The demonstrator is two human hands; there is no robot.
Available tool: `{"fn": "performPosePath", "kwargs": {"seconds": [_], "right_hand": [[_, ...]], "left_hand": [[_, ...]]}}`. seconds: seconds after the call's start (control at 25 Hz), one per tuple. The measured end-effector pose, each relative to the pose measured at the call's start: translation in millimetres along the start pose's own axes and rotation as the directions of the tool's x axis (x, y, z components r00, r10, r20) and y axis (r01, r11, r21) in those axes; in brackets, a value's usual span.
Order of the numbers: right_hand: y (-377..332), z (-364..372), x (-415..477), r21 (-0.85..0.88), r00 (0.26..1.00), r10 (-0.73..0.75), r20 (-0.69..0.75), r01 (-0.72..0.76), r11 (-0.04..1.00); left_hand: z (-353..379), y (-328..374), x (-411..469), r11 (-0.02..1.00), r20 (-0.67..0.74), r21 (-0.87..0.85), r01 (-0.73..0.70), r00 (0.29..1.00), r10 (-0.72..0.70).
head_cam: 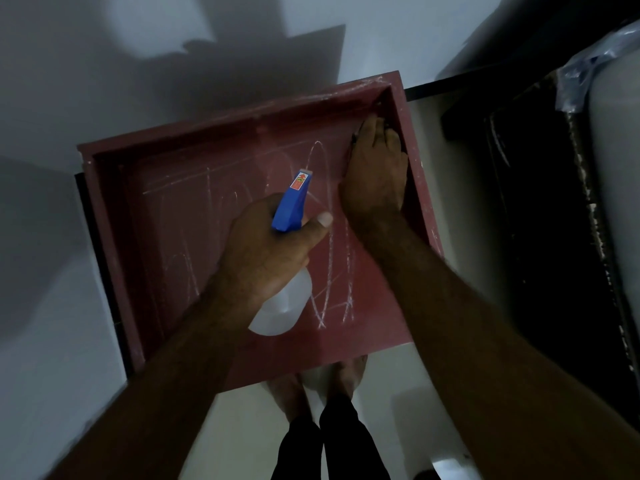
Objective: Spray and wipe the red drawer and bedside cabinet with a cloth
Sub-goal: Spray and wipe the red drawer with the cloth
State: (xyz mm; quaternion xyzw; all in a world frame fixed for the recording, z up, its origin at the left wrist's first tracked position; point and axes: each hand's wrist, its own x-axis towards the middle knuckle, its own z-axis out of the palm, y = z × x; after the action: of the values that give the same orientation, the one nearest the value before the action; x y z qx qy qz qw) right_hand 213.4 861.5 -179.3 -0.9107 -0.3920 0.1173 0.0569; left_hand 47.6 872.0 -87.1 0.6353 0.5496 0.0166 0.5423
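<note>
1 white-scribbled red drawer (194, 237): left hand (266, 251) grips a spray bottle (292, 199), right hand (375, 174) covers a cloth (354, 137), grip unclear.

Wall (173, 46): pale, crossed by shadows.
Floor (450, 393): light, glossy.
Plastic wrap (585, 74): crumpled, bluish, upper right.

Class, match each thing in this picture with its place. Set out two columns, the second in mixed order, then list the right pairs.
1 bottle
2 right hand
3 white marks
4 feet

A in the far right corner of the drawer
B on the floor past the drawer's near edge
C gripped by the left hand
D across the drawer's bottom

Pairs: 1-C, 2-A, 3-D, 4-B
</note>
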Motion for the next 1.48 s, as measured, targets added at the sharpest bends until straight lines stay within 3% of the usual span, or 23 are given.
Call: {"fn": "performPosePath", "kwargs": {"seconds": [0.4, 0.68, 0.92, 1.12, 1.36, 1.48], "right_hand": [[-5, -5, 21, 0.071, 0.999, -0.042, -0.007, 0.042, 0.997], [-5, -13, -1, 0.175, 0.956, -0.294, 0.004, 0.289, 0.941], [-2, -3, -4, 0.176, 0.999, -0.041, 0.023, 0.037, 0.984], [12, -2, -26, 0.154, 0.968, -0.246, 0.046, 0.236, 0.959], [21, 8, -49, 0.176, 0.996, -0.069, 0.057, 0.058, 0.983], [25, 11, -69, 0.194, 0.975, -0.22, 0.03, 0.21, 0.958]], "left_hand": [[-5, -7, 1, 1.0, 0.034, 0.01, -0.012, 0.999, 0.011], [3, -8, -6, 1.0, 0.015, -0.03, 0.0, 1.0, 0.001], [-3, -11, -8, 0.999, 0.021, -0.035, -0.037, 0.999, 0.038], [-6, -16, -12, 0.997, 0.019, -0.062, -0.049, 0.999, 0.05], [-3, -21, -20, 0.998, 0.014, -0.055, -0.035, 0.999, 0.036], [-2, -22, -25, 0.997, 0.009, -0.064, -0.036, 0.999, 0.036]]}}
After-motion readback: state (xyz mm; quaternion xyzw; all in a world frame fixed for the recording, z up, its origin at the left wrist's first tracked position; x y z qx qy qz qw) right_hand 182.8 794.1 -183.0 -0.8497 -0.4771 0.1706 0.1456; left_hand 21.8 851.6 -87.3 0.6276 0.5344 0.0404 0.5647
